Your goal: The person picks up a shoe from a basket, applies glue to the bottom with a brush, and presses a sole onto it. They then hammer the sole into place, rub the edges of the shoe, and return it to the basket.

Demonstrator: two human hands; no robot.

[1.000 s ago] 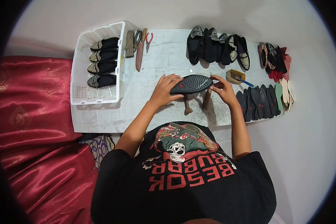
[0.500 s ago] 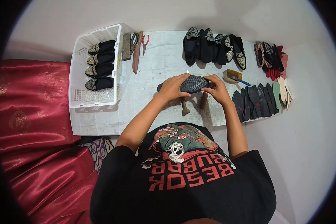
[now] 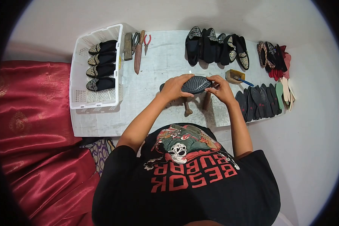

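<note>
A black shoe sole (image 3: 196,85) with a ridged tread is held tread side up over the table. My left hand (image 3: 176,87) is closed around its left part, and a dark end pokes out beyond that hand. At the sole's right end, the fingers of my right hand (image 3: 220,90) pinch the edge. Whether an upper is attached beneath the sole is hidden. Below it, a brown metal piece with a flared end (image 3: 187,108) and a second brown post (image 3: 206,101) stick out towards me.
On the left stands a white basket (image 3: 96,105) with several decorated black shoes. Pliers (image 3: 147,44), a sheath-like brown tool (image 3: 138,60) and a block (image 3: 128,47) lie beside it. More shoes (image 3: 211,45) line the back; a glue container with brush (image 3: 235,76) and soles (image 3: 256,101) sit right.
My right hand has shifted slightly right and down along the end of the sole, its fingers now gripping the tip. My left hand stays almost in place.
</note>
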